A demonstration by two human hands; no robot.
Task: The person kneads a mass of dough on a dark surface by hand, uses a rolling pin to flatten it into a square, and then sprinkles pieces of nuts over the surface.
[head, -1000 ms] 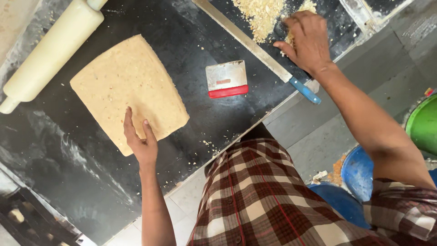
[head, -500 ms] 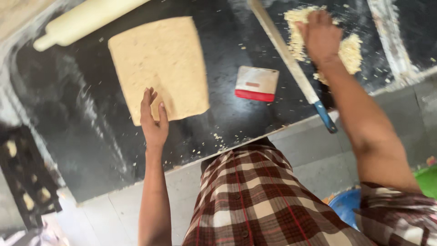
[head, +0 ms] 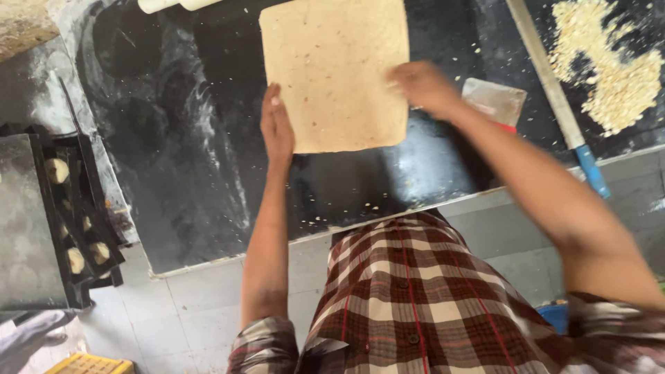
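On the dark table (head: pixel 173 138), seen from the head camera, a rolled-out slab of tan dough (head: pixel 336 69) lies flat near the far edge, roughly square with rounded corners and a little longer from near to far than across, so its long axis runs away from the person. Its near edge faces the checked shirt (head: pixel 409 298).

Left hand (head: pixel 276 128) rests flat with fingers straight and together, laid along the slab's left near corner and touching its edge. Right hand (head: pixel 426 86) is blurred; it sits on the slab's right edge, fingers seemingly curled over it, though whether it pinches the dough I cannot tell.

Judging by its thin, even look, the slab should be soft, limp and fairly light, likely to stretch or tear if lifted by one corner. Taking it with both hands, palms slid under opposite edges, looks the safest hold.

Beside the right hand lies a scraper (head: pixel 495 102) with a metal blade. Further right, a long flat ruler-like bar with a blue handle (head: pixel 554 97) runs near to far, and a heap of pale crumbs (head: pixel 609 69) sits beyond it. A white rolling pin (head: pixel 173 5) shows at the top edge. At the left, a dark tray (head: pixel 76 221) holds small round dough pieces.
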